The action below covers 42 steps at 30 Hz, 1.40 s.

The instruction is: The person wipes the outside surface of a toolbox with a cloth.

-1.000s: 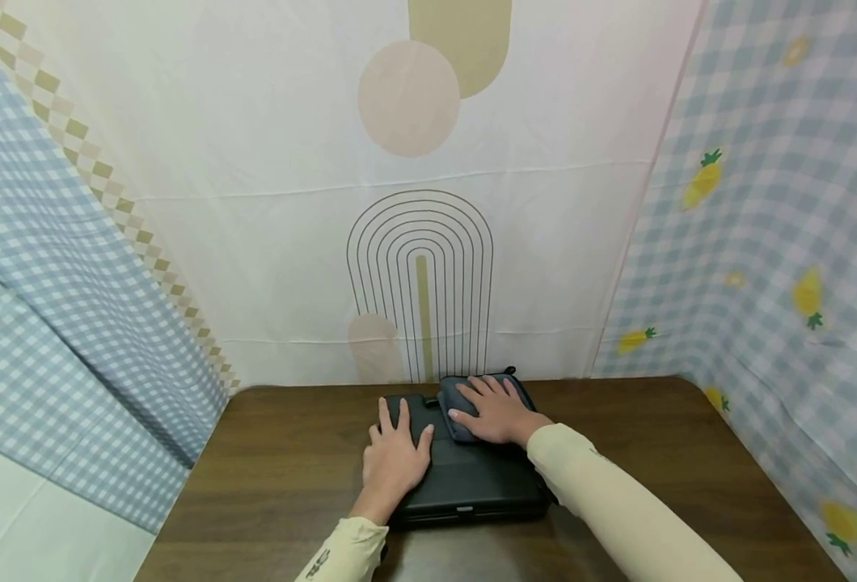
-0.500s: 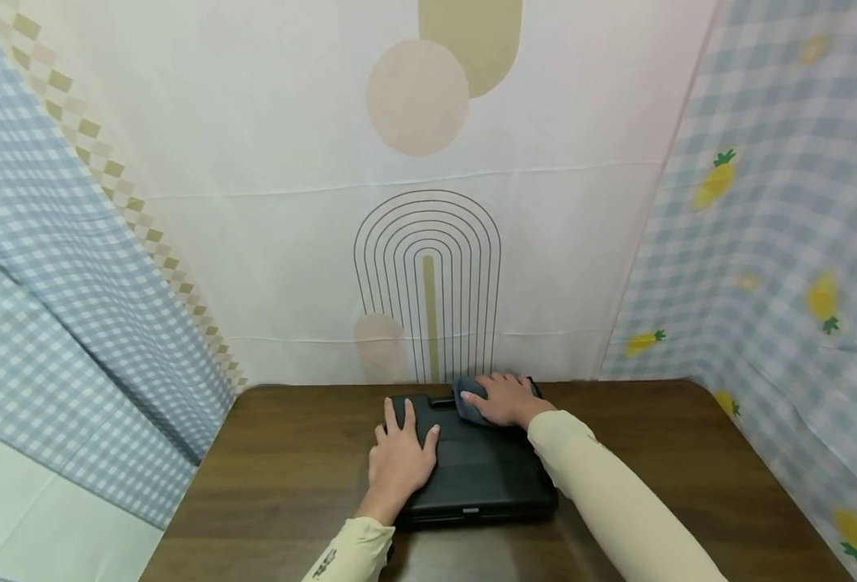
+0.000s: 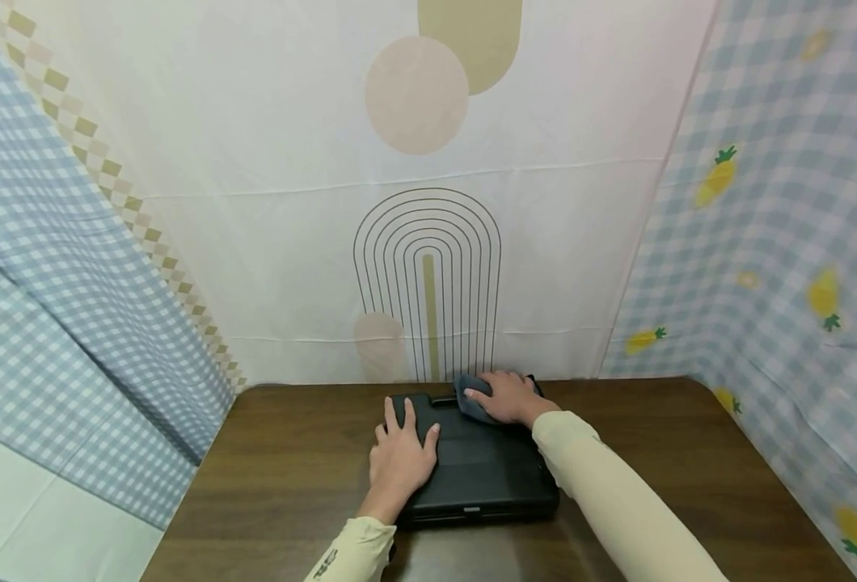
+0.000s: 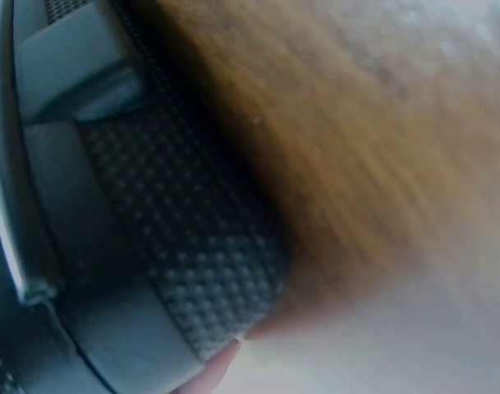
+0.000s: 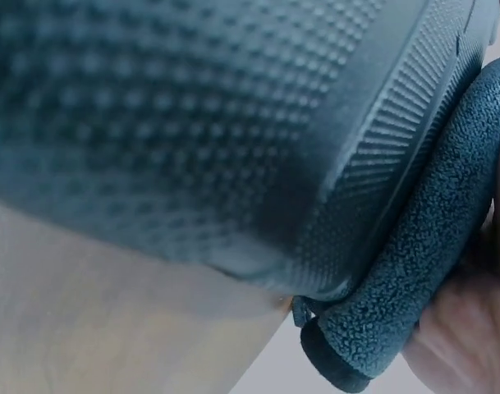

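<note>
A black hard plastic case [image 3: 483,477] lies flat on the table, its latch side toward me. My left hand [image 3: 399,459] rests on the left part of its lid, fingers spread. At the far right corner of the lid my right hand [image 3: 508,398] holds a grey-blue cloth [image 3: 474,406], fingers bent over it. In the right wrist view the fuzzy cloth [image 5: 422,246] with its dark hem lies along the ribbed side of the case [image 5: 184,107], pressed by the hand [image 5: 467,332]. The left wrist view gives the textured case side [image 4: 176,213] close up.
A brown wooden table [image 3: 290,461] extends on both sides of the case. Behind it hangs a white patterned curtain [image 3: 283,267]. Blue checked cloth hangs at the left [image 3: 94,267] and right [image 3: 756,210].
The cloth lay spread under my flat right hand; now it is bunched at the far right corner, with that hand shifted slightly right and its fingers bent. My left hand stays on the lid.
</note>
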{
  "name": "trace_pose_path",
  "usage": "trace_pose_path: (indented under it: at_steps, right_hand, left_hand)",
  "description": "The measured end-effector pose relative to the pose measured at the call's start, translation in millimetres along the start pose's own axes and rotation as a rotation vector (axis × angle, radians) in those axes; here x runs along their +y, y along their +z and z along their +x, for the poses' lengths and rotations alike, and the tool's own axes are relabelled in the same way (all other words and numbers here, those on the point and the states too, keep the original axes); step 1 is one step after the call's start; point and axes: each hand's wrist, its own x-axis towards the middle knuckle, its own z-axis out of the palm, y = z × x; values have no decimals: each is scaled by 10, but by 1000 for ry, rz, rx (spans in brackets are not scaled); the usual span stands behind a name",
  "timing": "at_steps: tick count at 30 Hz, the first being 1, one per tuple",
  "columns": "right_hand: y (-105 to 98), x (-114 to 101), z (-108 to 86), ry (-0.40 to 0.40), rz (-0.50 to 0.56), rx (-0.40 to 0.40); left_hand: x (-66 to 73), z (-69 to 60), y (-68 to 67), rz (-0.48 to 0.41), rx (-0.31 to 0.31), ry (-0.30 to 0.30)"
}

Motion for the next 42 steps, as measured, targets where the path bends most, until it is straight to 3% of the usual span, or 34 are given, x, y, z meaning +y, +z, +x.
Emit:
trace_pose_path:
  at_steps: [8,18,34,42]
  right_hand:
    - [-48,159,-32,-33,147,52]
    - [29,432,-179,91,391,73]
    - [79,441,-264,111,456,84]
    - [153,511,-435,136,501,72]
  left_hand:
    - [6,10,1,-4,-6,-5]
    - [8,7,-10,-14,-13,0]
    - [13,-5,-14,-33,13,-16]
    - [27,-11,-1,-15,23,-12]
